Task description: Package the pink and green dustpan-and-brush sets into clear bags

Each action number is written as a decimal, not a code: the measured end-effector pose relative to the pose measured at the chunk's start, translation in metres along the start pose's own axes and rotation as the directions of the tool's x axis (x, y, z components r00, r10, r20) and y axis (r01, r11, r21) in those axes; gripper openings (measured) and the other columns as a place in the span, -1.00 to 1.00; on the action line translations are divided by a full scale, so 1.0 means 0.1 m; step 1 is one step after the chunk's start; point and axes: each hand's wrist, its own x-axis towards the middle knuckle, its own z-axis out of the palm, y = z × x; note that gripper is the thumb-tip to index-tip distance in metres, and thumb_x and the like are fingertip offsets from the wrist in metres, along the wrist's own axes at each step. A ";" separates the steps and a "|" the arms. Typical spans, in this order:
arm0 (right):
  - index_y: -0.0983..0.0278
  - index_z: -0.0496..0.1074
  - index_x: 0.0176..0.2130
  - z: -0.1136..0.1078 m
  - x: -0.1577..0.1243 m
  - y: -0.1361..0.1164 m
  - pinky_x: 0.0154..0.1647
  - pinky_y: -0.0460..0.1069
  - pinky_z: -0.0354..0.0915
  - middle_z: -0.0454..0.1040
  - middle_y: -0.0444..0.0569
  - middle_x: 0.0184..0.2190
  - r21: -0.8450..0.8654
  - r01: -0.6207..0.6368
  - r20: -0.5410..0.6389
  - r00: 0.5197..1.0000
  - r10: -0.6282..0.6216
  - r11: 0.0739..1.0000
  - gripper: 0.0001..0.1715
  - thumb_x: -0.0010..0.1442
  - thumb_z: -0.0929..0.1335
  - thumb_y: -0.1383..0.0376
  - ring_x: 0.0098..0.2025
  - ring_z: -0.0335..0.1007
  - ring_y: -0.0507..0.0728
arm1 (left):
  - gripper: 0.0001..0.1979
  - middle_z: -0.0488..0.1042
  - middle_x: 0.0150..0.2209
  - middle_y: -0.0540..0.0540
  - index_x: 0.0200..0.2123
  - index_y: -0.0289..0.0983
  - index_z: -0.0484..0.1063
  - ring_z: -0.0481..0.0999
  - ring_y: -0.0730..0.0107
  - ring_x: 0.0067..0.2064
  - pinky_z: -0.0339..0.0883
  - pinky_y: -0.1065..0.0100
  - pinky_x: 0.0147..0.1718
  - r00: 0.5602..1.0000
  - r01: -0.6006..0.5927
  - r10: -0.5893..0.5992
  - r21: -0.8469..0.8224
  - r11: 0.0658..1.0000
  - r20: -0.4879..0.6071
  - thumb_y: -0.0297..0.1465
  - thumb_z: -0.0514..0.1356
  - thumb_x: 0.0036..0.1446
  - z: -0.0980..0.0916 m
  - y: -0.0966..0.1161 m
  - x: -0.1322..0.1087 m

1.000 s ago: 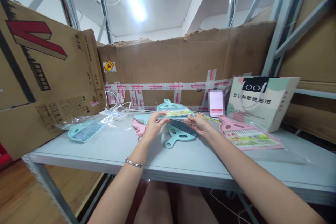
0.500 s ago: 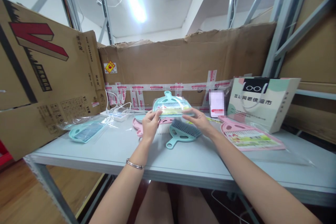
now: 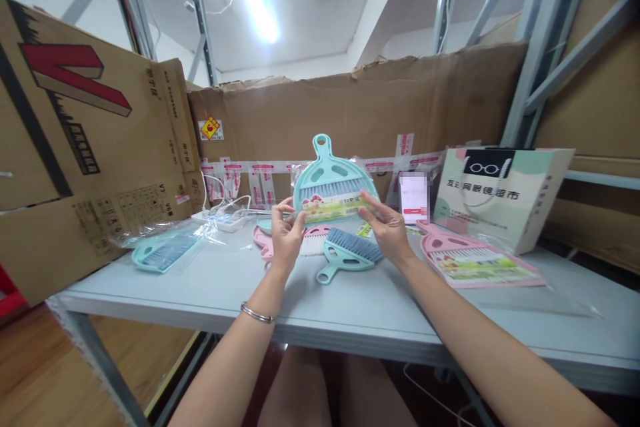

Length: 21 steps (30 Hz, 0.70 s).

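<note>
A mint-green dustpan and brush set [image 3: 333, 180] in clear plastic stands upright above the table, its handle pointing up and a printed card across its lower part. My left hand [image 3: 287, 235] is closed on its lower left corner, thumb in front. At the lower right, my right hand [image 3: 387, 227] pinches the other corner between thumb and fingers. Beneath lie a loose mint-green brush [image 3: 350, 255] with grey bristles and a pink brush [image 3: 314, 241] with white bristles, partly hidden behind my left hand.
On the right lie a pink dustpan set [image 3: 475, 260] in plastic, a phone [image 3: 415, 197] and a paper gift bag [image 3: 493, 197]. Another mint-green set [image 3: 167, 250] is at the left, near a power strip [image 3: 223, 220]. Cardboard [image 3: 310, 117] walls the table's back.
Both hands have tilted the packaged dustpan set from nearly flat to upright, so its handle has risen and its front shows. The things on the table have stayed in place.
</note>
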 end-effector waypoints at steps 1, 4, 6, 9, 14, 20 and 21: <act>0.12 0.30 0.08 0.01 0.00 -0.01 0.09 0.08 0.19 0.48 -0.07 -0.08 0.038 -0.002 -0.001 1.000 0.002 0.999 -0.38 0.01 0.40 0.20 0.02 0.32 0.13 | -0.76 0.24 -0.02 -0.07 -0.31 -0.20 0.14 0.49 0.47 -0.24 0.39 0.33 -0.23 1.000 0.022 -0.022 -0.030 0.999 -0.001 -0.39 0.20 0.01 0.00 -0.02 0.00; 0.03 -0.33 0.28 0.01 0.01 -0.01 0.07 0.08 0.22 0.41 -0.07 0.01 0.150 -0.111 0.095 0.991 0.097 0.982 0.13 -0.02 0.41 0.20 0.01 0.34 0.08 | -0.66 0.23 -0.12 -0.03 -0.26 -0.18 0.06 0.46 0.54 -0.28 0.37 0.41 -0.29 0.995 0.096 -0.096 0.009 0.995 -0.040 -0.48 0.18 -0.06 -0.01 -0.09 0.01; 0.09 -0.35 0.29 0.01 0.01 0.02 0.05 0.10 0.24 0.40 -0.02 0.01 0.110 -0.209 0.128 0.972 0.195 0.972 0.22 -0.08 0.45 0.18 -0.02 0.36 0.11 | -0.58 0.21 -0.14 -0.04 -0.20 -0.18 0.04 0.43 0.53 -0.26 0.35 0.43 -0.30 0.986 0.161 -0.157 0.070 0.984 -0.058 -0.51 0.17 -0.10 -0.02 -0.13 0.01; 0.28 0.15 0.14 0.01 0.01 0.09 0.05 0.13 0.23 0.43 0.10 -0.04 -0.088 -0.287 0.075 0.953 0.294 0.954 0.01 -0.25 0.51 0.14 -0.02 0.35 0.22 | -0.45 0.18 -0.08 -0.10 -0.06 -0.17 -0.01 0.42 0.45 -0.19 0.34 0.39 -0.25 0.962 0.271 -0.272 0.177 0.946 -0.022 -0.47 0.20 -0.11 -0.04 -0.17 -0.01; 0.31 0.35 -0.09 0.03 0.00 0.18 -0.02 0.14 0.27 0.48 0.09 -0.14 -0.159 -0.271 0.129 0.948 0.292 0.950 -0.27 -0.23 0.48 0.05 -0.10 0.39 0.24 | -0.10 0.25 -0.01 -0.23 0.10 -0.26 -0.07 0.35 0.19 0.02 0.19 0.22 0.00 0.949 0.248 -0.304 0.400 0.882 0.082 -0.33 0.37 -0.27 -0.04 -0.17 -0.05; 0.27 0.37 -0.11 0.01 -0.01 0.19 -0.19 0.12 0.32 0.50 0.03 -0.29 -0.278 -0.218 0.028 0.972 0.235 0.936 -0.40 0.06 0.23 -0.11 -0.26 0.43 0.22 | -0.56 0.46 -0.18 -0.13 -0.04 -0.27 0.25 0.46 0.21 -0.12 0.25 0.22 -0.08 0.961 0.168 -0.247 0.447 0.879 0.124 -0.30 0.21 -0.01 -0.05 -0.19 -0.01; 0.26 0.35 -0.08 0.00 -0.02 0.19 -0.28 0.11 0.34 0.50 0.02 -0.34 -0.307 -0.224 0.005 0.971 0.237 0.925 -0.38 0.08 0.20 -0.11 -0.34 0.43 0.21 | -0.60 0.47 -0.20 -0.12 -0.05 -0.27 0.26 0.47 0.23 -0.15 0.26 0.23 -0.10 0.964 0.147 -0.225 0.427 0.892 0.139 -0.30 0.18 0.03 -0.05 -0.19 0.00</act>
